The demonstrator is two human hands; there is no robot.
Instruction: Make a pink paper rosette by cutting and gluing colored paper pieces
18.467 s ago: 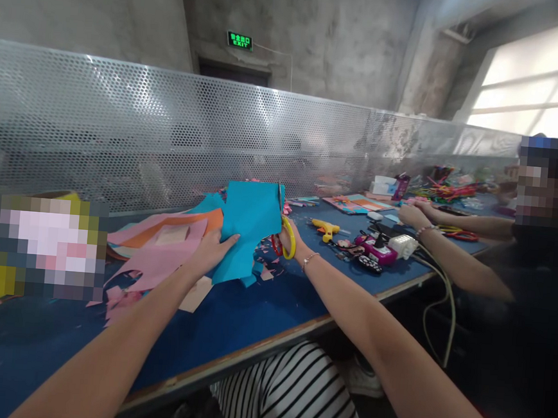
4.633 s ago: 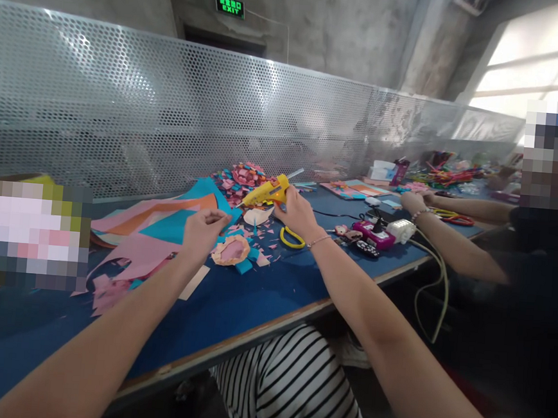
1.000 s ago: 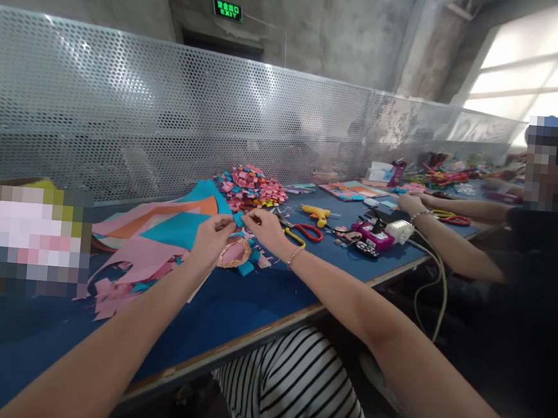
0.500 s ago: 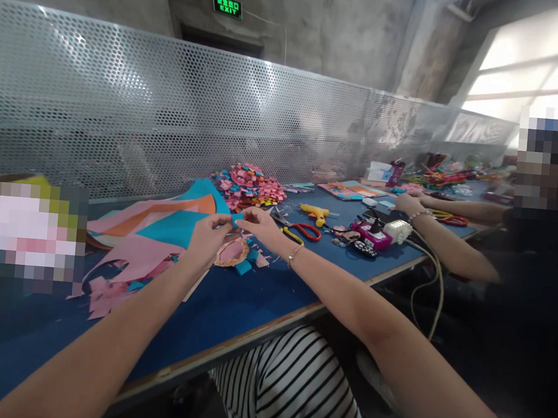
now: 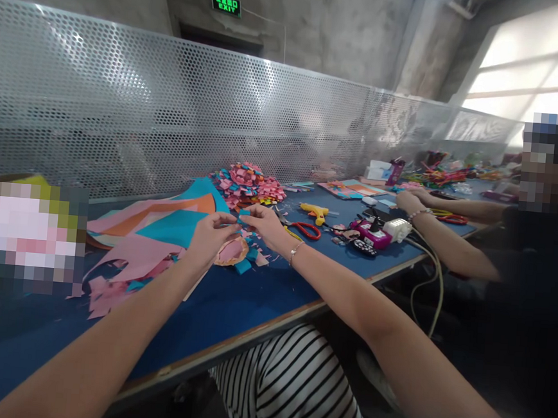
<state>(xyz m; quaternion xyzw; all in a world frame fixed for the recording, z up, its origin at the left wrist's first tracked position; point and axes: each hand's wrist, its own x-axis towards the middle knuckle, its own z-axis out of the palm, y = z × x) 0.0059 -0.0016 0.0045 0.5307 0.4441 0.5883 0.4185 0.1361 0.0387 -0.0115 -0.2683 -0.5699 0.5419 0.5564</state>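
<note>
Over the table, my left hand (image 5: 213, 231) and my right hand (image 5: 268, 226) meet with fingertips pinched around a small blue strip (image 5: 244, 213), which looks like felt or foam sheet. The fingers partly cover it. Just below my hands lies a round pink disc (image 5: 232, 252) with a pale, ruffled edge. Blue scraps (image 5: 243, 267) lie against its right side. To the left of my left hand are large blue, orange and pink sheets (image 5: 169, 225), with cut pink pieces (image 5: 108, 295) in front of them.
A heap of pink and blue cut pieces (image 5: 249, 184) sits behind my hands. Red-handled scissors (image 5: 309, 231), a yellow glue gun (image 5: 315, 212) and a purple device (image 5: 373, 234) are to the right. A co-worker's hands (image 5: 409, 203) work farther right. A perforated metal screen (image 5: 170, 117) stands behind the table.
My right hand has shifted slightly right, and the fingertips of my two hands have drawn a little apart. More of the blue strip shows beside my right fingers.
</note>
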